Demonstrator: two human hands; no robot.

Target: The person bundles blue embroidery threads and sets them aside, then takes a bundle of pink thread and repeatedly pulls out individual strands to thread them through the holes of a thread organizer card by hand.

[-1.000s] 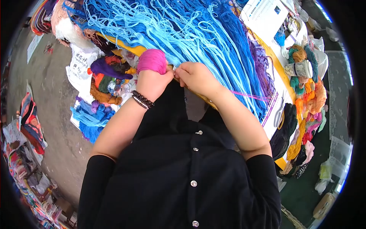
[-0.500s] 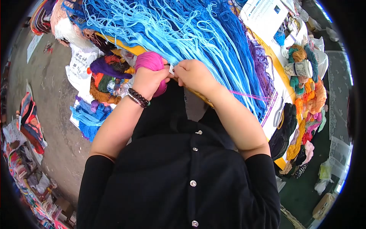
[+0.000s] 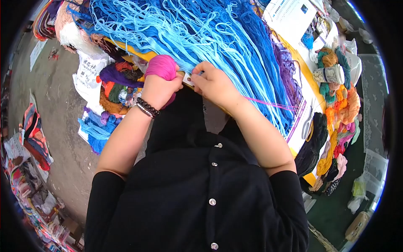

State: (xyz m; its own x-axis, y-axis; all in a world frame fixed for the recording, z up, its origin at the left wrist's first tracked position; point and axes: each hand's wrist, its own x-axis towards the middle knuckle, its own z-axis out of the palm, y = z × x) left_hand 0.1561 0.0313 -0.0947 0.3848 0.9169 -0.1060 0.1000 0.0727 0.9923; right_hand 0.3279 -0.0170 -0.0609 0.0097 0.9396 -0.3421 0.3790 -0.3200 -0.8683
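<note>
My left hand [image 3: 161, 88] is closed around a magenta thread skein [image 3: 161, 67], which bulges above the fist and shows a little below it. Between my hands is a small white card [image 3: 187, 78] with a dark spot at its right side. My right hand [image 3: 213, 84] has its fingers bent, with the fingertips at the card's right edge; the exact grip is partly hidden. Thin magenta threads [image 3: 268, 103] stretch from behind my right forearm toward a purple-edged strip [image 3: 297, 119]. Light and dark blue threads [image 3: 184, 33] lie spread just beyond both hands.
A yellow table edge [image 3: 140, 52] runs behind my left hand. Mixed skeins [image 3: 119, 90] lie on the left, with a handwritten white bag [image 3: 90, 67]. At right are scissors [image 3: 308, 122], a printed sheet [image 3: 287, 17], a paper cup [image 3: 328, 75] and orange skeins [image 3: 346, 107].
My left hand has shifted slightly left with the magenta skein, away from my right hand. More of the white card shows between them. My right index finger has lifted into an arch.
</note>
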